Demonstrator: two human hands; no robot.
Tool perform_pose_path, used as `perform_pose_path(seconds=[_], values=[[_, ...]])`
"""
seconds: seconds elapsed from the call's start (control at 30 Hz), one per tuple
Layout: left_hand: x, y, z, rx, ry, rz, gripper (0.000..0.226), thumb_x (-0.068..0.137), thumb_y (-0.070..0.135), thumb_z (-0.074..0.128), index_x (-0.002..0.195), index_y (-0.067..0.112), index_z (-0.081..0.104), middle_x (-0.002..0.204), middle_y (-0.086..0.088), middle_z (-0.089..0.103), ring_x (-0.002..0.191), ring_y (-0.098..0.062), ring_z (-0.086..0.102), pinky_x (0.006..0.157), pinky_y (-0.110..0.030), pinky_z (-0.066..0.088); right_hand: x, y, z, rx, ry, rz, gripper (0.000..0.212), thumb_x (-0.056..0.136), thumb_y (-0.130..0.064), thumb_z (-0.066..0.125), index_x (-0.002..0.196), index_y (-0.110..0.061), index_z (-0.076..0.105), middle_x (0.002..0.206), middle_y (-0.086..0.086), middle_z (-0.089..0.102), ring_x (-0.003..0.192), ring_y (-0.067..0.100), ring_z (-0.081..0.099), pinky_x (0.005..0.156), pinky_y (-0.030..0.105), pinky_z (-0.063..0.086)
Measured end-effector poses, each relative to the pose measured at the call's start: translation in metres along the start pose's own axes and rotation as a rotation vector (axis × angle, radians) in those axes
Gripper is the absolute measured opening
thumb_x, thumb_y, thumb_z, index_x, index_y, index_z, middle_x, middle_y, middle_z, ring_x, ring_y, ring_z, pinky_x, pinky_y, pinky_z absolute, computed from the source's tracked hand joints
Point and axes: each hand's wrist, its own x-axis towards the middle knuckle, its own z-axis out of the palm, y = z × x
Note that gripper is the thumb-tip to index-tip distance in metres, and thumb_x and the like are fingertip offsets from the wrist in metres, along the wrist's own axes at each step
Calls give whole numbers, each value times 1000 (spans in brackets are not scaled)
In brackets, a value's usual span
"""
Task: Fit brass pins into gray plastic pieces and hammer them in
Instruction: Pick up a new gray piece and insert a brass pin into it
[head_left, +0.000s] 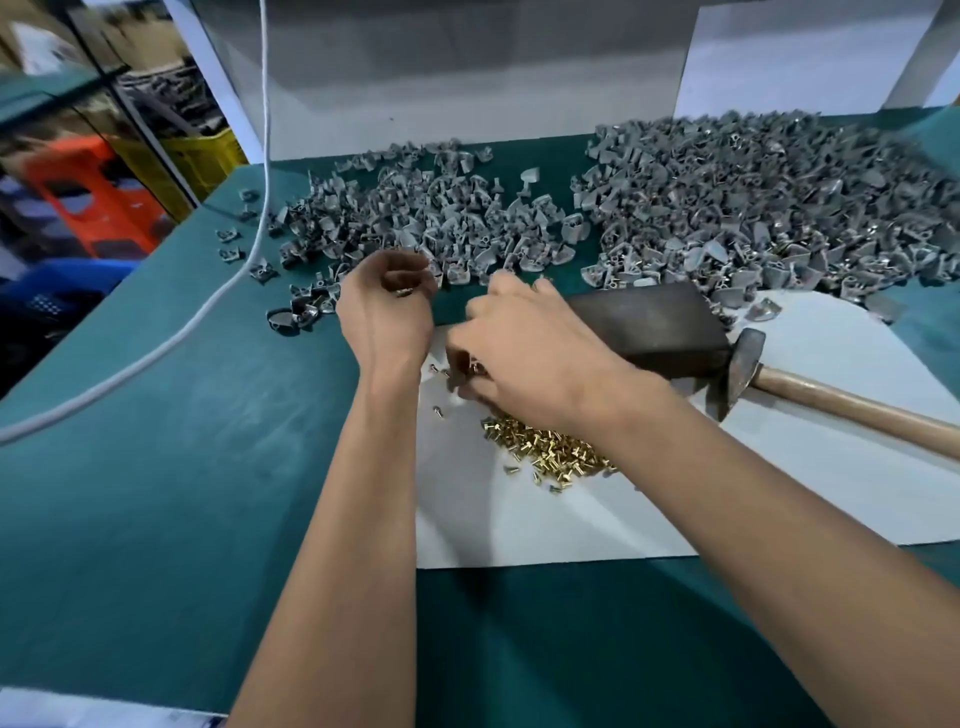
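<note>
My left hand (387, 312) hovers at the near edge of the left pile of gray plastic pieces (415, 223). Its fingers are curled round a small gray piece that is mostly hidden. My right hand (524, 353) reaches down onto the white sheet (779, 493), where its curled fingertips pinch a few brass pins (470, 370); motion blur hides the detail. The main heap of brass pins (550, 447) lies just under my right wrist. A hammer (740, 364) with a wooden handle lies on the sheet to the right, its head against a dark metal block (654, 322).
A second, larger pile of gray pieces (753, 208) covers the back right of the green table (182, 467). A white cord (228, 280) runs across the left side. A white board wall (441, 104) stands behind, and crates stand off the table at left.
</note>
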Motion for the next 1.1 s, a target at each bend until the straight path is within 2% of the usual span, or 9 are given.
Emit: perform_pose_path(seconds=[0.17, 0.3, 0.43, 0.53, 0.6, 0.7, 0.87, 1.0, 1.1], values=[[4, -4, 0, -151, 3, -118, 21, 79, -1, 72, 81, 20, 76, 63, 7, 66, 64, -14, 60, 76, -40, 60, 5, -5, 11, -1, -82, 66, 14, 93, -14, 58, 103, -21, 65, 110, 3, 66, 114, 28, 48, 96, 47, 39], [3, -1, 0, -287, -24, -196, 19, 80, -7, 75, 74, 12, 73, 51, 6, 58, 55, -14, 56, 74, -38, 61, 4, -4, 9, 40, -98, 91, 13, 93, -18, 56, 104, -21, 64, 109, 5, 66, 112, 30, 52, 88, 44, 40], [0, 5, 0, -389, -4, -240, 15, 82, -6, 74, 76, 8, 73, 66, -4, 69, 61, -15, 68, 73, -35, 63, 4, -6, 9, 30, -114, 61, 18, 91, -6, 56, 98, -22, 61, 106, 5, 63, 109, 29, 52, 78, 38, 33], [-4, 11, 0, -534, -48, -285, 15, 85, -13, 68, 85, 0, 73, 86, -17, 73, 84, -27, 75, 72, -26, 61, 1, -5, 7, 19, -99, 31, 18, 93, -7, 57, 107, -16, 63, 108, 6, 61, 109, 28, 52, 76, 37, 35], [-9, 16, 0, -599, -125, -273, 16, 87, -15, 67, 89, -1, 73, 93, -20, 75, 93, -32, 75, 73, -26, 61, -4, -2, -1, 104, -55, 54, 11, 96, -13, 59, 106, -17, 61, 104, 6, 63, 101, 27, 58, 76, 37, 44], [-19, 24, 4, -581, -253, -178, 15, 87, -8, 72, 97, 3, 76, 88, -13, 78, 76, -23, 76, 70, -34, 63, -18, 14, -15, 359, 67, 164, 5, 97, -18, 64, 97, -21, 60, 92, 0, 66, 82, 16, 65, 73, 30, 52], [-45, 39, 25, -670, -471, -67, 17, 87, -12, 69, 100, -2, 73, 91, -19, 76, 76, -25, 74, 84, -45, 63, -52, 52, -29, 588, 369, 307, 13, 89, -18, 76, 90, -28, 68, 85, -21, 66, 78, -7, 63, 74, 8, 49], [-59, 44, 37, -656, -606, -37, 26, 87, -16, 66, 104, 2, 74, 101, -22, 75, 83, -27, 75, 84, -34, 62, -80, 77, -22, 606, 518, 414, 12, 85, -13, 79, 89, -23, 77, 85, -14, 72, 82, 6, 68, 83, 33, 58], [-65, 44, 40, -639, -735, 2, 35, 85, -18, 67, 110, 4, 76, 106, -22, 71, 92, -32, 76, 91, -37, 60, -95, 87, -14, 627, 580, 449, 15, 85, -9, 78, 90, -23, 78, 88, -14, 73, 85, 8, 69, 86, 36, 58]])
